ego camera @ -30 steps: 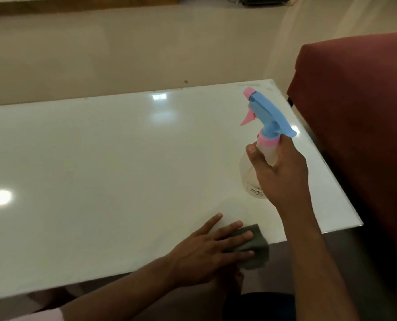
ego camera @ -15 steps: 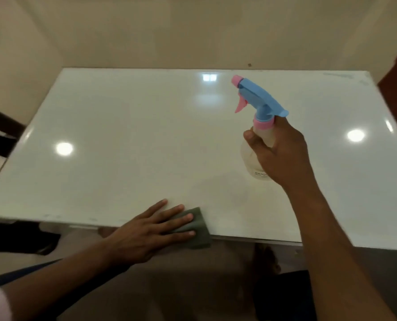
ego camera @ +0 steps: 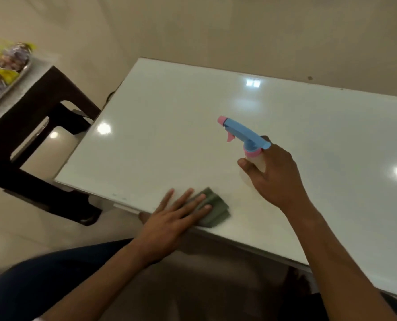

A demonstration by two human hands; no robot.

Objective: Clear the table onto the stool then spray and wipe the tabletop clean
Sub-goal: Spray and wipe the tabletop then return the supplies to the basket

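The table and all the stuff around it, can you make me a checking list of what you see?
Surface: white glossy tabletop, bare apart from the cloth and bottle.
Job's things: grey cloth at the near edge; spray bottle tilted, nozzle toward the table's left part.
Clutter: tray of packets on the dark stool, beside the table.
Hands: left hand flat on the cloth; right hand grips the bottle.
Cables: nothing seen.
Surroundings: pale shiny floor.

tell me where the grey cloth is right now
In the head view, the grey cloth lies flat at the near edge of the white tabletop, pressed under the left hand, below and left of the spray bottle held by the right hand.
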